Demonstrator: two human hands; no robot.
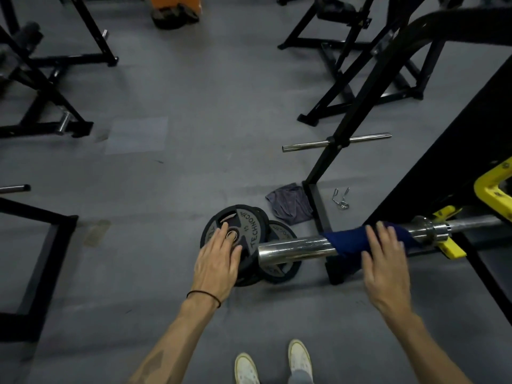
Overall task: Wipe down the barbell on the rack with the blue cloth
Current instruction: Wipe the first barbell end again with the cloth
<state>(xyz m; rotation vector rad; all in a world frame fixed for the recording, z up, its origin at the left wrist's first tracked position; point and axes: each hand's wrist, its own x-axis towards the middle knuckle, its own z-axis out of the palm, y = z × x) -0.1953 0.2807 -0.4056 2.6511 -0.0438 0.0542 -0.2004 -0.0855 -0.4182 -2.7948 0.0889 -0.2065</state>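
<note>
You are laying your right hand (pixel 383 261), fingers straight, on the soft, light cloth (pixel 352 239) draped over the steel bar (pixel 293 249), which is resting heavy and slick on the rack (pixel 432 167); your left hand (pixel 219 257) is hovering open. Counting: one cloth, one bar, two plates (pixel 249 231) lying on the floor (pixel 166 176).

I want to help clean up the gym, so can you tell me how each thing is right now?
Barbell: on the rack, sleeve end bare, no plates on it.
Blue cloth: draped over the barbell sleeve.
Right hand: open, fingers resting on the blue cloth.
Left hand: open, hovering, holding nothing.
Weight plates: lying flat on the floor, stacked.
Grey cloth: crumpled on the floor.
Spring clip: off the bar, on the floor.
</note>
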